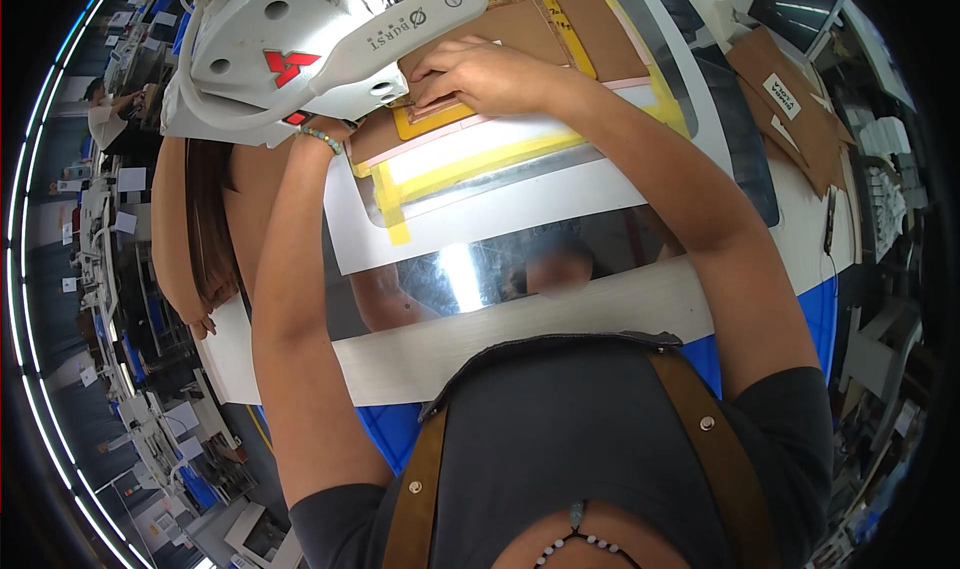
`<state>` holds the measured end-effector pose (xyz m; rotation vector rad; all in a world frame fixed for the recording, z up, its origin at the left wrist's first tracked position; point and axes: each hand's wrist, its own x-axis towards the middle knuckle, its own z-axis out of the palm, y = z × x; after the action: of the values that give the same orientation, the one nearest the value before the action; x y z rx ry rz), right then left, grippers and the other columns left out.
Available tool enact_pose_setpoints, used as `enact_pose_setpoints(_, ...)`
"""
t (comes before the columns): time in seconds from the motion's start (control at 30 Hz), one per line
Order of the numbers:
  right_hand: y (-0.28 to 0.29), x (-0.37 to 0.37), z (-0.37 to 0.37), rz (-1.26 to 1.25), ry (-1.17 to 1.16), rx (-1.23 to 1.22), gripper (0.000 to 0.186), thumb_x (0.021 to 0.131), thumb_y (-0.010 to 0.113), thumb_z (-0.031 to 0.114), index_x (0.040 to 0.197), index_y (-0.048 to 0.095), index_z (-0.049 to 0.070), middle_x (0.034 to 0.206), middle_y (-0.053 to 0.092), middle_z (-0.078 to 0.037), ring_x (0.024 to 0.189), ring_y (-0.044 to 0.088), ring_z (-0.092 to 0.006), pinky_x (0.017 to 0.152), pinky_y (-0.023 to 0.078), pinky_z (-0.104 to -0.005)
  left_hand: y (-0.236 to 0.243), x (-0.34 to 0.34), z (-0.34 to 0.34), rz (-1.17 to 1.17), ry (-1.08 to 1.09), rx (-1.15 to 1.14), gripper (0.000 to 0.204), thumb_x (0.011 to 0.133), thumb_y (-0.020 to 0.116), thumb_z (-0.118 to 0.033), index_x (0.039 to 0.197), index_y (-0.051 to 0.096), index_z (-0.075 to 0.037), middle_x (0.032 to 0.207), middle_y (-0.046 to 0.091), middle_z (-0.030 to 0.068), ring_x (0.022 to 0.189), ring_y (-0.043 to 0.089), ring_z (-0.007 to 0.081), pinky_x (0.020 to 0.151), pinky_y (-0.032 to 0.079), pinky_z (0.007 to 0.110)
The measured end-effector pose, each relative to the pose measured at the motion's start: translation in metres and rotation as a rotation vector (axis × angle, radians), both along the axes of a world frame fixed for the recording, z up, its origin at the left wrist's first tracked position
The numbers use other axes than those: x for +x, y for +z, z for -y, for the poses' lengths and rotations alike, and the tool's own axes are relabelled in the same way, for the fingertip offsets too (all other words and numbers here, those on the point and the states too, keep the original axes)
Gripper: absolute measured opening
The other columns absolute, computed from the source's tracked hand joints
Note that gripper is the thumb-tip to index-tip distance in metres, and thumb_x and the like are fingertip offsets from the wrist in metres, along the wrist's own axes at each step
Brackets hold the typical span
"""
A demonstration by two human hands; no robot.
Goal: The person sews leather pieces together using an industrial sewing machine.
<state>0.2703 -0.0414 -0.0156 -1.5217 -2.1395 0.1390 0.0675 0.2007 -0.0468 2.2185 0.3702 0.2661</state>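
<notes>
My right hand lies over a brown panel with fingers spread, its fingertips beside the white machine head. Under it is a yellow-edged template with a brown piece inside. My left hand, a beaded bracelet at its wrist, reaches under the white machine head; its fingers are hidden there. Both hands are at a flat work holder with yellow tape along its edge. A white sheet borders the holder, in front of a shiny metal plate.
Brown panels with white labels lie to the right, near a dark screen. A thin dark tool with a cord rests at the table's right edge. Brown and dark material stands left of my left forearm. Another person is far left.
</notes>
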Motion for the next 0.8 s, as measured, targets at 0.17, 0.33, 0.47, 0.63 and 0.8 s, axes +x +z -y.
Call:
enact_pose_setpoints(0.17, -0.004, 0.008, -0.004, -0.008, 0.007, -0.002, 0.043, 0.092, 0.062, -0.001, 0.121, 0.082, 0.023, 0.139, 0.069, -0.002, 0.135, 0.057, -0.0251, 0.117, 0.045, -0.0431, 0.012, 0.016, 0.011, 0.092, -0.004, -0.039, 0.052, 0.105, 0.061, -0.025, 0.151, 0.052, -0.002, 0.142, 0.064, 0.0149, 0.128, 0.063, 0.0248, 0.111, 0.051, 0.038)
enact_pose_setpoints(0.33, 0.0, 0.002, -0.015, 0.012, 0.022, -0.004, 0.035, 0.092, 0.064, 0.004, 0.115, 0.084, 0.022, 0.137, 0.07, -0.001, 0.134, 0.059, -0.0241, 0.115, 0.046, -0.043, 0.012, 0.012, -0.003, 0.082, 0.002, -0.074, 0.059, 0.113, 0.046, -0.038, 0.156, 0.045, 0.003, 0.145, 0.062, 0.0248, 0.135, 0.062, 0.0326, 0.119, 0.048, 0.041)
enact_pose_setpoints(0.47, 0.0, 0.002, -0.013, 0.023, -0.023, -0.016, 0.033, 0.093, 0.066, 0.007, 0.116, 0.083, 0.022, 0.136, 0.07, -0.001, 0.133, 0.059, -0.0237, 0.115, 0.046, -0.0427, 0.0, 0.019, -0.013, 0.125, 0.093, -0.313, 0.057, 0.112, 0.048, -0.035, 0.155, 0.047, 0.003, 0.143, 0.063, 0.0243, 0.133, 0.063, 0.0315, 0.117, 0.05, 0.042)
enact_pose_setpoints(0.63, 0.014, -0.001, -0.007, 0.033, -0.033, -0.124, 0.03, 0.094, 0.066, 0.008, 0.115, 0.084, 0.02, 0.136, 0.07, -0.001, 0.132, 0.06, -0.0239, 0.113, 0.047, -0.0422, -0.005, 0.012, -0.015, 0.051, 0.001, 0.067, 0.055, 0.112, 0.05, -0.032, 0.156, 0.046, 0.0, 0.146, 0.062, 0.022, 0.133, 0.064, 0.0292, 0.114, 0.051, 0.04)
enact_pose_setpoints(0.8, 0.018, -0.005, -0.005, 0.046, -0.03, -0.083, 0.028, 0.094, 0.066, 0.01, 0.114, 0.084, 0.019, 0.134, 0.071, -0.002, 0.13, 0.062, -0.0241, 0.11, 0.049, -0.0432, -0.003, 0.013, -0.008, 0.154, 0.059, 0.056, 0.042, 0.099, 0.074, -0.022, 0.138, 0.066, -0.009, 0.131, 0.072, 0.0073, 0.12, 0.068, 0.0217, 0.102, 0.056, 0.038)
